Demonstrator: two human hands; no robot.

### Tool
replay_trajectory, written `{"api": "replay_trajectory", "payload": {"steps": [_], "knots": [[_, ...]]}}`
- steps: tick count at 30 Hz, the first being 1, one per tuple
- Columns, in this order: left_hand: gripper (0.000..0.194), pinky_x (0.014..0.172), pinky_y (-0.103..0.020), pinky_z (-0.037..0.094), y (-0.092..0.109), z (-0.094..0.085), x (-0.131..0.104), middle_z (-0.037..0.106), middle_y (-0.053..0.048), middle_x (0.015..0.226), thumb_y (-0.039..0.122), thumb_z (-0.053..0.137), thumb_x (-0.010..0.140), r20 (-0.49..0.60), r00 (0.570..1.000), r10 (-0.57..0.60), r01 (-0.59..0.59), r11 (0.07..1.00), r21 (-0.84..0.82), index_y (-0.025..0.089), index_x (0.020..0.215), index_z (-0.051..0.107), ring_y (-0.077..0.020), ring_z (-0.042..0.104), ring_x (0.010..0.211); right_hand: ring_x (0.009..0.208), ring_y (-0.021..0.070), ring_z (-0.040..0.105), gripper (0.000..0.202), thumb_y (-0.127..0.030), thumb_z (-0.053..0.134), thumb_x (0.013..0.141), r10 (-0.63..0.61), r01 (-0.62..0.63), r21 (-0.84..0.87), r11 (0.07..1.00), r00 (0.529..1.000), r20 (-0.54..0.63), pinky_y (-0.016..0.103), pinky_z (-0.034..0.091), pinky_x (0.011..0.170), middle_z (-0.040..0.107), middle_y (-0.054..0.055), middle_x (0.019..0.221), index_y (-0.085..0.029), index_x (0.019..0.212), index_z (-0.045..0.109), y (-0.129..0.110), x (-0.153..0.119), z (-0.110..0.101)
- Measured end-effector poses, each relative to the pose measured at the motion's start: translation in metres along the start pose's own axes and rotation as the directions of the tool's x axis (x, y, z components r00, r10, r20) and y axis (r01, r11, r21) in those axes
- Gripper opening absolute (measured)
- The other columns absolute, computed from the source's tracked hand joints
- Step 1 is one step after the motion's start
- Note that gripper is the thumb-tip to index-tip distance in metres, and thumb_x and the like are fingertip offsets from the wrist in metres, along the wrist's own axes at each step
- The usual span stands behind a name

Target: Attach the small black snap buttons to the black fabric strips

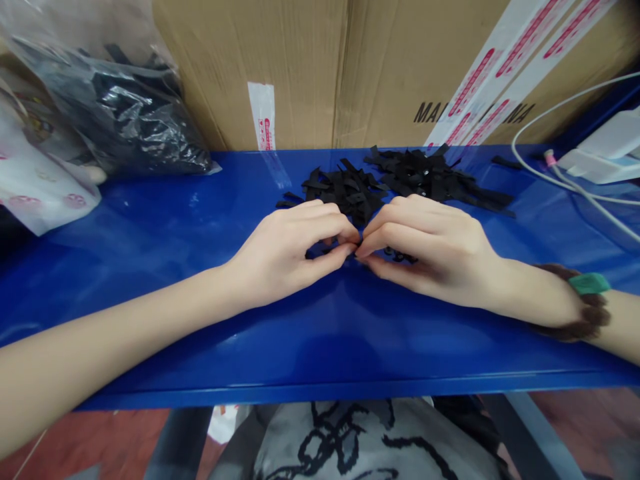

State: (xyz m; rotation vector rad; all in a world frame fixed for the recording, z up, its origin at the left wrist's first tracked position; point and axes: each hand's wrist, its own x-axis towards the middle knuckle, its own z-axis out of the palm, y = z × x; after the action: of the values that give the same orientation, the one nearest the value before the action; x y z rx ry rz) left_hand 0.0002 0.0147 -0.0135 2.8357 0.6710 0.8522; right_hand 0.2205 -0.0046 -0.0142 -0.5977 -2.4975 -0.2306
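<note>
My left hand point(287, 250) and my right hand point(435, 247) meet above the middle of a blue table point(320, 353), fingertips nearly touching. Both are closed in a pinch, thumb against fingers. Something tiny and dark shows between the fingertips, mostly hidden, and I cannot make out its kind. Just beyond my left fingers lies a loose pile of short black fabric strips point(345, 190). Behind my right hand a second heap of black strips point(425, 175) has small shiny bits in it. Under my right palm, small dark shiny pieces point(399, 255) are partly visible.
A large cardboard box point(305, 60) with strips of printed tape stands along the back edge. At the left are a clear plastic bag point(145, 113) of black material and a white printed wrapper point(45, 187). A white cable point(530, 160) and white plugs point(607, 150) lie at the right.
</note>
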Motion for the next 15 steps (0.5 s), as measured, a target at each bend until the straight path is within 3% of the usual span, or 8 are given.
{"api": "replay_trajectory", "payload": {"steps": [11, 15], "knots": [[0.007, 0.073, -0.022, 0.045, -0.0006, 0.0006, -0.0010, 0.063, 0.000, 0.082, 0.019, 0.054, 0.091, 0.012, 1.000, 0.023, -0.023, 0.999, 0.022, 0.016, 0.090, 0.060, -0.0107, 0.057, 0.079, 0.076, 0.0157, 0.056, 0.011, -0.021, 0.051, 0.091, 0.068, -0.068, -0.013, 0.998, 0.998, 0.002, 0.031, 0.042, 0.069, 0.063, 0.004, 0.084, -0.017, 0.085, 0.059, 0.0006, 0.0005, 0.0012], [0.008, 0.073, -0.023, 0.046, -0.0003, 0.0000, -0.0015, 0.065, -0.001, 0.084, 0.021, 0.054, 0.092, 0.017, 1.000, 0.005, -0.006, 0.999, 0.032, 0.017, 0.088, 0.060, -0.0115, 0.058, 0.081, 0.087, 0.0193, 0.056, 0.008, -0.021, 0.053, 0.090, 0.080, -0.083, -0.071, 0.994, 0.995, -0.054, 0.033, 0.043, 0.073, 0.063, 0.008, 0.099, -0.017, 0.092, 0.059, -0.0008, 0.0015, 0.0003]]}}
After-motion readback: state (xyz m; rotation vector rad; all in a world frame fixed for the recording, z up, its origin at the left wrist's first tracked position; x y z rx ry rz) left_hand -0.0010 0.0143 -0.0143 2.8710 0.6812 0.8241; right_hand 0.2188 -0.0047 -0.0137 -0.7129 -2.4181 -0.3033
